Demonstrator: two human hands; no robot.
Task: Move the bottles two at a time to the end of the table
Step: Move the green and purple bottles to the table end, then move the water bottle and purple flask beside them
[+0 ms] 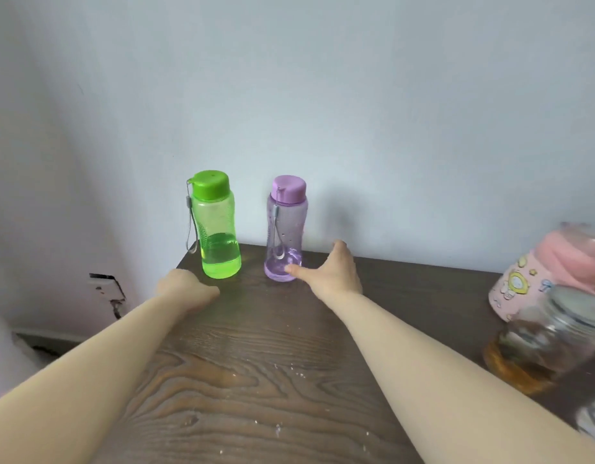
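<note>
A green bottle (216,226) with a green cap and some liquid stands upright at the far left corner of the dark wooden table (249,380). A purple bottle (286,229) with a purple cap stands upright just to its right, against the wall. My left hand (185,289) lies on the table a little in front and left of the green bottle, fingers curled, holding nothing. My right hand (333,272) is spread open just right of the purple bottle, its thumb tip at the bottle's base.
At the right edge stand a pink patterned bottle (540,276) and a glass jar (543,343) with a metal lid and brownish contents. The pale wall runs right behind the bottles. The table's left edge drops to the floor near a wall socket (107,286).
</note>
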